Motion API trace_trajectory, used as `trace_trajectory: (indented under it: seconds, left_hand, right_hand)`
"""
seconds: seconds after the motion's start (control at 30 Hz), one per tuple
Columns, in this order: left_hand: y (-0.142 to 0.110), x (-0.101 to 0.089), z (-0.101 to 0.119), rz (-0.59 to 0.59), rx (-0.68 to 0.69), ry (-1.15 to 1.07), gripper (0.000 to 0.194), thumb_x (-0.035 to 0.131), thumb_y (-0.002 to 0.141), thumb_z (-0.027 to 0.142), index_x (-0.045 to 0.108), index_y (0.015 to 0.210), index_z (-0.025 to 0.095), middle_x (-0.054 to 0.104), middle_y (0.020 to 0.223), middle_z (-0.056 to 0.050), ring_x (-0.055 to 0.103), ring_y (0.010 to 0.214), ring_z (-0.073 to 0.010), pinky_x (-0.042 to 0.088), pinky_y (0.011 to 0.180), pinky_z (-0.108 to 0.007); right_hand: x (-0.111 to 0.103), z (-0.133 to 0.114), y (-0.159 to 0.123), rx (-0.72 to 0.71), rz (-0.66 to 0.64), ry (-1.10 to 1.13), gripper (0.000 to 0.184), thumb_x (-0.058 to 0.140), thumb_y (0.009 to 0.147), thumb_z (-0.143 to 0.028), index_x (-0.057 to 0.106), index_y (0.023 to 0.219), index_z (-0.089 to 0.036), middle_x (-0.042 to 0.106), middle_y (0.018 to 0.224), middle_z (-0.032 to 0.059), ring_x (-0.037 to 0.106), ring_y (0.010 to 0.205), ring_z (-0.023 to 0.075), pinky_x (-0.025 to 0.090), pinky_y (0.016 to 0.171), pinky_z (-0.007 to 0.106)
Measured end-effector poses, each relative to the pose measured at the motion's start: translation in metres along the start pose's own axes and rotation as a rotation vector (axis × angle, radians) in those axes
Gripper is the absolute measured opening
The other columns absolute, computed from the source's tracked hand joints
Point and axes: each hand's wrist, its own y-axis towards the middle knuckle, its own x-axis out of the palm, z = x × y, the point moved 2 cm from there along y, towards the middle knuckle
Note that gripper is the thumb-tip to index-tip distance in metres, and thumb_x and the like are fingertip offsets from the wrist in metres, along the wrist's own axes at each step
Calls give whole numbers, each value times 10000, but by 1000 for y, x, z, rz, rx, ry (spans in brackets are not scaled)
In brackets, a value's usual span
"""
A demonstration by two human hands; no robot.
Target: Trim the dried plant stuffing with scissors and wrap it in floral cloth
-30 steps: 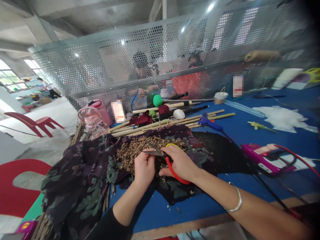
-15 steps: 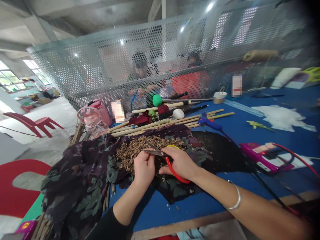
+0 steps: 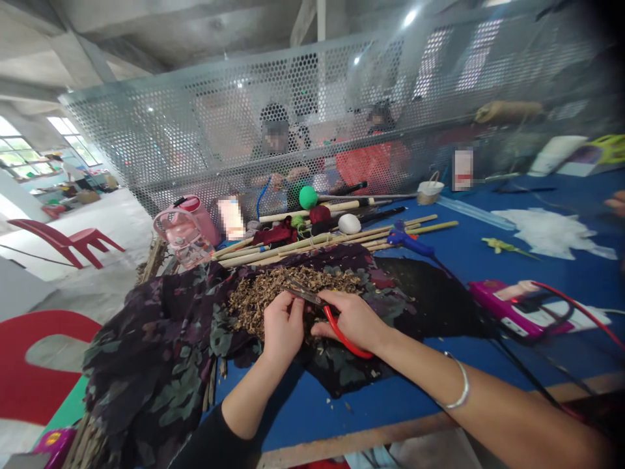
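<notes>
My right hand (image 3: 354, 319) grips a pair of scissors (image 3: 336, 326) by its red handle, and the blades point left and look nearly closed. Close to the blade tips is my left hand (image 3: 284, 326), its fingers pinched together; what they hold is hidden or too small to name. Both hands are over a heap of brown dried plant bits (image 3: 254, 293). Beneath the heap spreads a dark floral cloth (image 3: 161, 352) on the blue table (image 3: 303, 417).
Behind the heap lie bamboo sticks (image 3: 288, 247), a blue glue gun (image 3: 407, 240), a white ball (image 3: 349, 224) and a green ball (image 3: 308, 197). A purple box with cables (image 3: 502, 312) stands at right. Beyond a perforated metal screen (image 3: 219, 124) sit two people. A pink bag (image 3: 183, 228) stands left.
The scissor blades have come together from a wider opening, and the yellow handle no longer shows. Both hands stay nearly in place. Another person's hand shows more at the right edge.
</notes>
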Motion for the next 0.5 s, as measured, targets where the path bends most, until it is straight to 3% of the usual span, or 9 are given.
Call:
trace_trajectory:
  seconds: [0.17, 0.5]
  left_hand:
    - [1, 2, -3, -92, -210, -226, 269, 504, 789, 410, 589, 767, 156, 580, 544, 15, 489, 423, -91, 379, 396, -184]
    - [7, -4, -2, -217, -362, -579, 290, 669, 650, 398, 604, 729, 126, 591, 721, -28, 518, 547, -81, 432, 391, -161]
  right_hand:
    - [-2, -2, 0, 9, -24, -12, 403, 639, 695, -546, 596, 907, -205, 646, 813, 47, 606, 746, 190, 445, 647, 261]
    - [-4, 0, 1, 15, -82, 20, 404, 635, 702, -539, 597, 919, -200, 644, 830, 46, 595, 740, 176, 428, 640, 241]
